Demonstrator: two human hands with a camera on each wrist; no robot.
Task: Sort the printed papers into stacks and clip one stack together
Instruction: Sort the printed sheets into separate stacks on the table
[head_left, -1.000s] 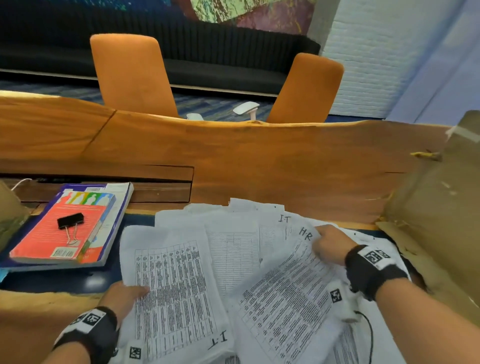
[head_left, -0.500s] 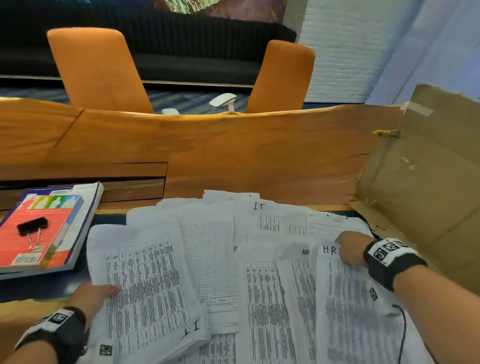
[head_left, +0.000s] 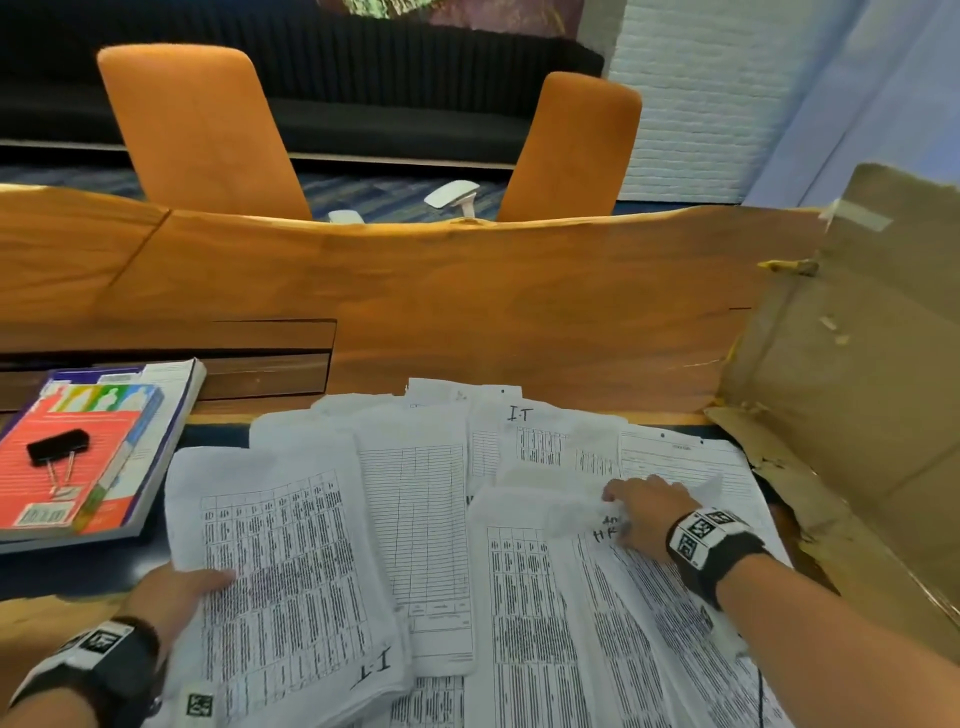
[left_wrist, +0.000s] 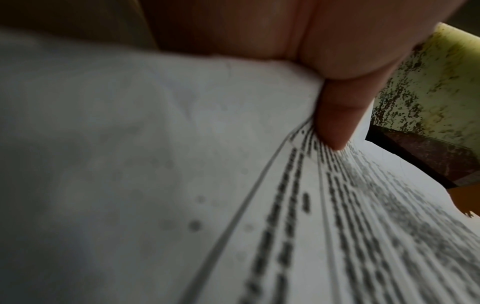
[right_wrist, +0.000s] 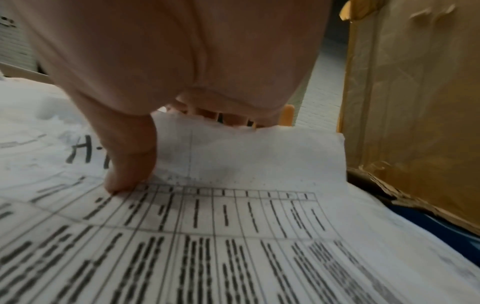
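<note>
Printed papers lie fanned across the desk. My left hand (head_left: 176, 597) grips the left edge of a stack marked "IT" (head_left: 291, 582), thumb (left_wrist: 335, 115) on top of its printed table (left_wrist: 337, 226). My right hand (head_left: 644, 512) is on the sheets at the right marked "HR" (head_left: 639, 623). Its thumb (right_wrist: 130, 164) presses on the HR sheet (right_wrist: 233, 226) and its fingers curl behind that sheet's raised top edge. Another "IT" sheet (head_left: 524, 431) and a ruled form (head_left: 415, 509) lie between the two. A black binder clip (head_left: 57, 449) rests on a red book (head_left: 104, 499) at the left.
A torn cardboard box (head_left: 857, 415) stands close on the right, beside the papers (right_wrist: 415, 102). The wooden table (head_left: 467, 312) stretches away behind the papers, with a recessed slot (head_left: 208, 358) at the left. Two orange chairs (head_left: 202, 130) stand beyond its far edge.
My right hand swung the HR sheets to the right and laid them flat, then took hold of the top edge, which now curls up. My left hand stays on the IT stack.
</note>
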